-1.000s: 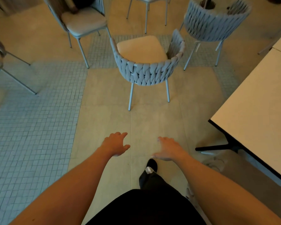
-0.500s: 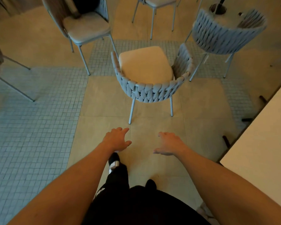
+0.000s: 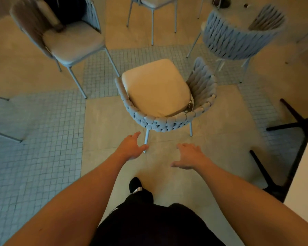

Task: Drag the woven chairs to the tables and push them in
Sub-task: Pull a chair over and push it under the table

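Head view: tiled floor (image 3: 43,157), woven chairs (image 3: 167,119)

The floor (image 3: 105,121) is laid in smooth beige slabs crossed by bands of small grey mosaic tiles. Standing on it are a woven chair (image 3: 167,107) at centre, a second woven chair (image 3: 235,39) beyond it, a padded chair (image 3: 69,41), and a black table base (image 3: 295,119).

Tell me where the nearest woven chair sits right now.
In the head view the nearest woven chair stands at centre, its back toward the person, just beyond the open left hand and right hand, with the table at right.
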